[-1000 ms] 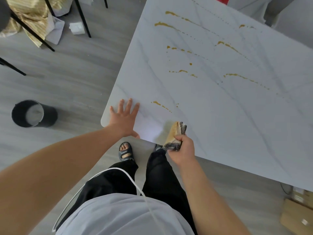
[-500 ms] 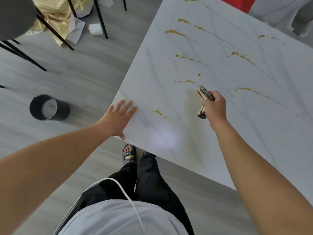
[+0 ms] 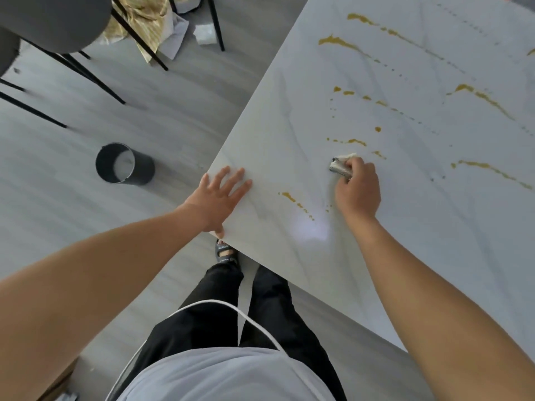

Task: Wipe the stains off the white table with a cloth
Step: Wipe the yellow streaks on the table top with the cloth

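**Head view, taken from above the near corner of the counter.** The white counter (image 3: 405, 241), faintly grey-veined, fills the right half of the view.

The cloth (image 3: 341, 164), bunched small, is pressed on the counter a little inward from its near edge. It is held in the closed grip of the right hand (image 3: 359, 192), whose fingers are curled round it. Only one end of the cloth is seen past the knuckles.

The left hand (image 3: 217, 201) is laid flat at the counter's left edge. Its fingers are straight and spread, and the grip is open with nothing held.

Yellow-brown stains (image 3: 483, 96) are scattered over the counter. A short streak (image 3: 292, 198) lies nearer the counter's near edge, between the two hands and touched by neither. Small spots lie just beyond the cloth, and longer streaks and dotted trails run toward the counter's far side.

On the grey floor (image 3: 179, 117), well apart from the counter's left edge, a dark round bin (image 3: 124, 163) is stood upright. Farther from that edge are seen:
- black chair legs (image 3: 86, 73)
- a gold striped fabric (image 3: 139, 21)
- crumpled white paper (image 3: 205, 34)

Below the counter's near edge, black trousers (image 3: 269, 314) and one sandal (image 3: 224, 251) are shown. A white cable (image 3: 254, 322) is looped across the trousers.
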Motion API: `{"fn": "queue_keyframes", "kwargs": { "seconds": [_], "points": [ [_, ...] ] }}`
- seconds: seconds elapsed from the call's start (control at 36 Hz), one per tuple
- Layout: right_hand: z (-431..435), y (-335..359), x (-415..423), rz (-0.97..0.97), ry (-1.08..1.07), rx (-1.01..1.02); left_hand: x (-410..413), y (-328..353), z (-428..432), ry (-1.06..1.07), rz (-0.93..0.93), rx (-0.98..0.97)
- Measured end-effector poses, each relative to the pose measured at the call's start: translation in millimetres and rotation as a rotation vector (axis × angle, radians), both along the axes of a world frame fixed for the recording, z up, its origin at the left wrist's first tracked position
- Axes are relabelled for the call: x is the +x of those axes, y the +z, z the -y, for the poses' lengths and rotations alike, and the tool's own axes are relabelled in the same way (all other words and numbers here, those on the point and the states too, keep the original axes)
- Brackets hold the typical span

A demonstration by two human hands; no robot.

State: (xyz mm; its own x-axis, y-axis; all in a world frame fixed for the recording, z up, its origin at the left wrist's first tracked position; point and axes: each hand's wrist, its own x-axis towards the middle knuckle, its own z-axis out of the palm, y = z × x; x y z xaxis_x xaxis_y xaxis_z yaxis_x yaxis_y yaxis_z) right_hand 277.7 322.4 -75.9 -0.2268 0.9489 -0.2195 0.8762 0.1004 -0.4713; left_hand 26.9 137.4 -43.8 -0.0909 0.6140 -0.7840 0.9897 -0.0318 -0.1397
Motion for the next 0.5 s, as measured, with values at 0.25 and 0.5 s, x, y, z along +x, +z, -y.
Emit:
{"fn": "queue_keyframes", "kwargs": {
  "seconds": [0.25,0.5],
  "points": [
    [37.1,-5.2,23.5,0.041,0.743,0.107,0.8,4.5,-1.0,0.013,0.009,0.001],
    [73.2,-5.6,4.7,0.083,0.285,0.105,-3.6,1.5,3.7,0.0,0.039,0.034]
  ]
}}
